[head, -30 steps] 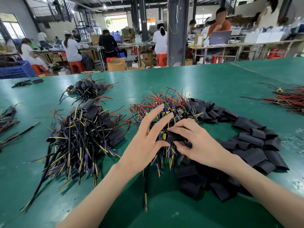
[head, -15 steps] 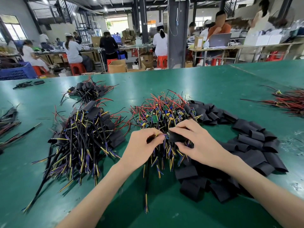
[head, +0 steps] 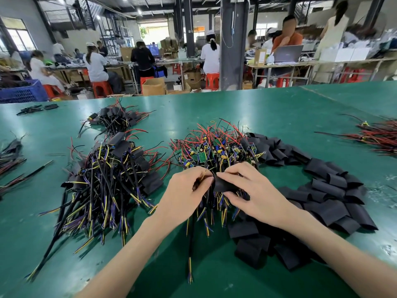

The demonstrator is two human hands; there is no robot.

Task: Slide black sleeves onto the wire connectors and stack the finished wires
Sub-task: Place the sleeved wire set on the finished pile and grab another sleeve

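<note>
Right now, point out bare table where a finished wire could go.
Bare table lies beyond the unsleeved pile, and between the loose sleeves and the red bundle. Crowded around the left hand and right hand, and at the sleeved stack.

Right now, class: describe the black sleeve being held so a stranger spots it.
On the green table, find the middle heap of red-wired boards. At its near edge the right hand pinches one black sleeve. It alone is held; other sleeves lie loose.

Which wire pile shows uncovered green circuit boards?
The middle pile, beside the loose black sleeves; the left pile has its ends covered in black.
</note>
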